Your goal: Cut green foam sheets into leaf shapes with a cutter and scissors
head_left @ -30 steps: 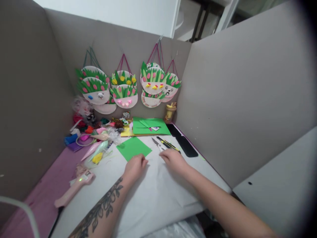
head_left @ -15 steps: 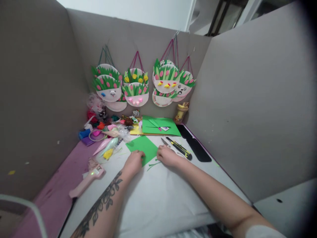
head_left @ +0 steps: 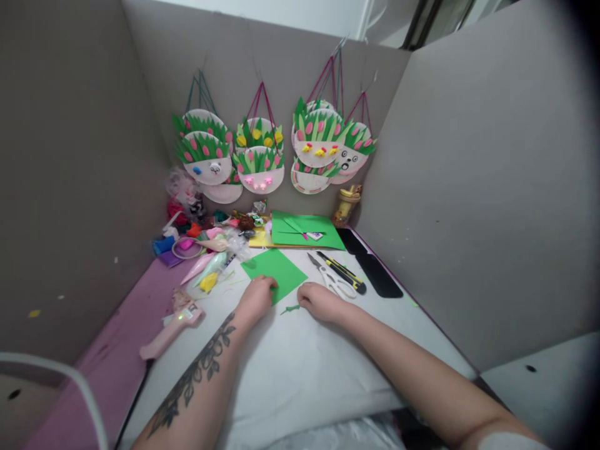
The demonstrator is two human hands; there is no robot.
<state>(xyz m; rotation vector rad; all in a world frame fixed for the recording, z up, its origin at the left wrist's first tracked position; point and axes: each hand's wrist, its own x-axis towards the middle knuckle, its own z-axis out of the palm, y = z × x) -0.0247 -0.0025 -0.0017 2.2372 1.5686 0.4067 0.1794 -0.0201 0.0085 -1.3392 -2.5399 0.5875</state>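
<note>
A green paper square (head_left: 275, 267) lies on the white table sheet (head_left: 300, 375). My left hand (head_left: 255, 300), on a tattooed forearm, grips the square's near corner with curled fingers. My right hand (head_left: 319, 302) rests on the sheet just right of that corner, fingers curled under, with nothing visible in it. A thin green paper scrap (head_left: 290, 309) lies between my two hands. White-handled scissors (head_left: 335, 282) lie a little beyond my right hand.
A yellow-black utility knife (head_left: 343, 274) and black strips (head_left: 375, 276) lie to the right. A stack of green sheets (head_left: 305, 230) sits at the back. A pink glue gun (head_left: 171, 327) and craft clutter (head_left: 201, 250) are on the left. Paper-plate crafts (head_left: 262, 159) hang on the grey partition.
My right hand has drawn left from the scissors toward the green square. My left hand has closed onto the square's near corner. A green scrap now shows between my hands.
</note>
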